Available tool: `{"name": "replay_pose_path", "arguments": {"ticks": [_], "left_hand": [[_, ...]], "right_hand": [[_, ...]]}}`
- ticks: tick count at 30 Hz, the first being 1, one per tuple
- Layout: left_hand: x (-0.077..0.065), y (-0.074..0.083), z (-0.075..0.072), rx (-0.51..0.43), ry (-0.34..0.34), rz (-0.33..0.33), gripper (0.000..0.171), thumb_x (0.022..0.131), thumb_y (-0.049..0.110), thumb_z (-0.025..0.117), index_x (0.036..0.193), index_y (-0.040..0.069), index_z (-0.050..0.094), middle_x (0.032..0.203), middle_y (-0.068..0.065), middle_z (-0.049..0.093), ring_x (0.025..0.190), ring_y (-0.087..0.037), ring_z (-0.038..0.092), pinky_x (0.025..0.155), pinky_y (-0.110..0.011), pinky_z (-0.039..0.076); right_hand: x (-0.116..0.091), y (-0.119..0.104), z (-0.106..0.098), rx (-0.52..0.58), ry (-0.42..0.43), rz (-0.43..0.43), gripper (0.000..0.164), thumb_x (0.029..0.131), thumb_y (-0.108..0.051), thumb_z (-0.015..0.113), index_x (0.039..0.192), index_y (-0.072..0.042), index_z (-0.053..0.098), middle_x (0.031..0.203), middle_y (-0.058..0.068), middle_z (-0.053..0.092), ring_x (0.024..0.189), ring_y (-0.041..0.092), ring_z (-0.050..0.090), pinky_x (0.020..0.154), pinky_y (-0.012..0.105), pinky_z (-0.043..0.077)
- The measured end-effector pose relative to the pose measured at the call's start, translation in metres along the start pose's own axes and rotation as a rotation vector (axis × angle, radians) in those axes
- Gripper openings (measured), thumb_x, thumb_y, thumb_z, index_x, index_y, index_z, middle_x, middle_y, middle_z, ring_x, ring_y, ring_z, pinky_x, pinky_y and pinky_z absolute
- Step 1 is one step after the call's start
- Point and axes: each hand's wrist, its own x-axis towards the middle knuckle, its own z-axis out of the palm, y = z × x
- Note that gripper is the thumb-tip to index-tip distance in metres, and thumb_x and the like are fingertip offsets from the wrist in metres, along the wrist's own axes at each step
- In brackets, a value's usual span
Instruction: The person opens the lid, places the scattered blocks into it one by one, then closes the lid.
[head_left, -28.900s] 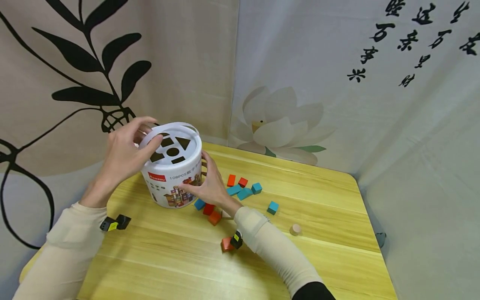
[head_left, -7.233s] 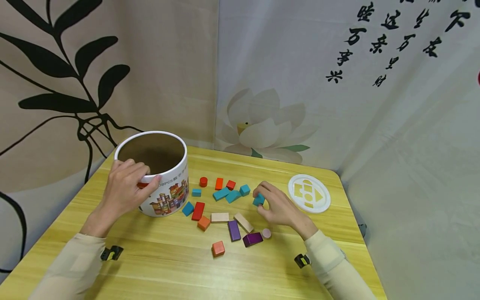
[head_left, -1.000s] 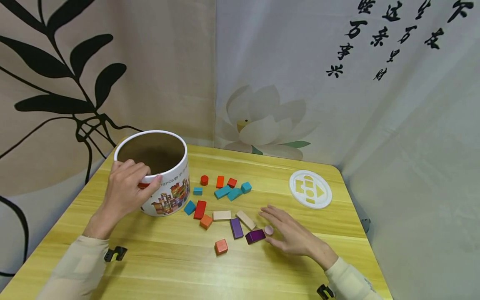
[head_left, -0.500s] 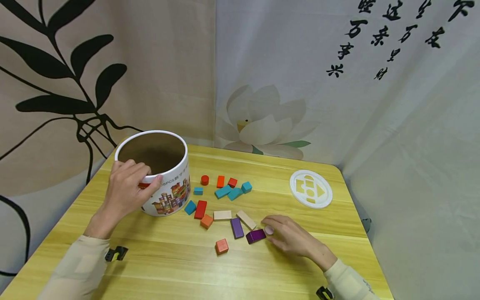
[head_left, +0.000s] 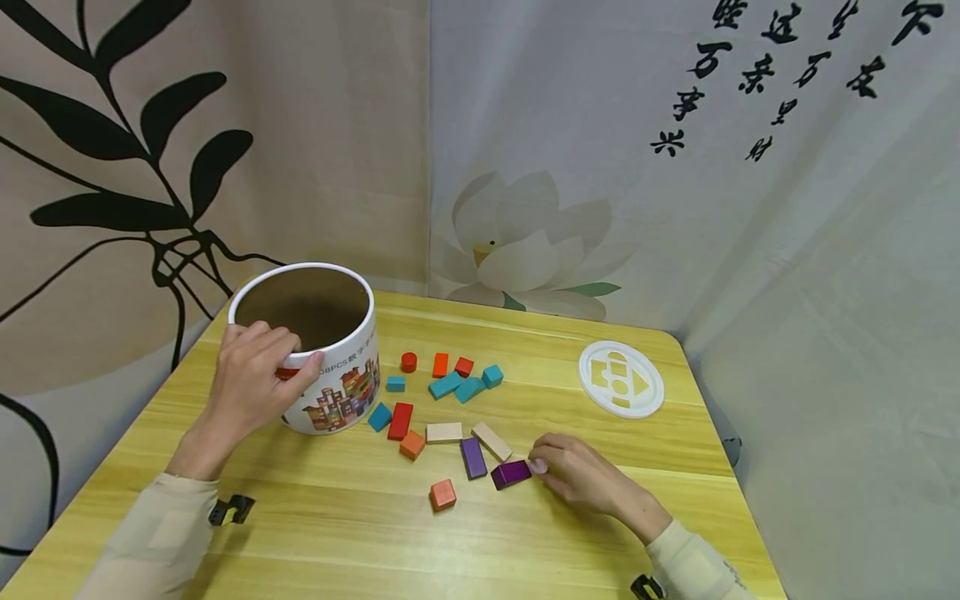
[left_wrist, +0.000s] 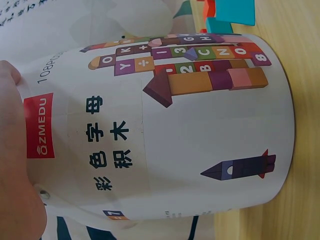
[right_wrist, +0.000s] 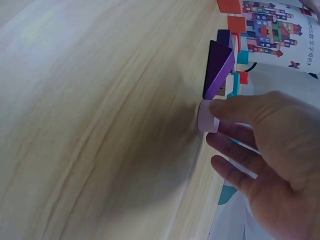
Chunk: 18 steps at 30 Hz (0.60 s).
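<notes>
My left hand (head_left: 247,387) grips the near rim of a white printed bucket (head_left: 341,387), thumb outside and fingers over the edge. The bucket stands upright without its lid; its floor is hidden from view. At the right of the scattered blocks, my right hand (head_left: 585,479) pinches a small pale pink cylinder block (right_wrist: 207,117) between thumb and fingers, low at the tabletop. Right beside it lies a dark purple block (head_left: 512,474). Another purple block (head_left: 473,457) and two light wooden blocks (head_left: 444,432) are close by.
Several teal blocks (head_left: 446,385) and red blocks (head_left: 401,421) lie between bucket and right hand. An orange cube (head_left: 412,445) and a coral cube (head_left: 442,495) sit nearer the front. The white lid with shaped holes (head_left: 587,385) lies at the back right. Curtains hang behind the table.
The lid, on the bucket in the oldest frame, now lies on the table. The right hand, holding a teal block 7 s ago, has closed its spread fingers onto the pink cylinder.
</notes>
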Motion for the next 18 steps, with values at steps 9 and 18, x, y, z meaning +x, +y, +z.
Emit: {"name": "replay_pose_path", "arguments": {"ticks": [9,18], "left_hand": [[0.0,0.0,0.002,-0.009,0.02,-0.001,0.041,0.086,0.043,0.058,0.059,0.014,0.046,0.053,0.001,0.044,0.058,-0.023,0.04,0.064,-0.05,0.028],[0.0,0.0,0.0,0.007,-0.015,-0.001,0.04,0.087,0.042,0.058,0.06,0.014,0.047,0.054,-0.001,0.047,0.059,-0.023,0.041,0.065,-0.049,0.028]], "right_hand": [[-0.003,0.001,0.001,-0.015,-0.042,0.044,0.022,0.085,-0.007,0.081,0.106,-0.01,0.075,0.104,0.002,0.069,0.094,0.013,0.065,0.082,0.032,0.057],[0.001,-0.004,-0.014,-0.012,-0.022,0.042,0.021,0.085,-0.007,0.077,0.105,-0.007,0.074,0.104,0.001,0.065,0.091,0.011,0.061,0.081,0.029,0.057]]}}
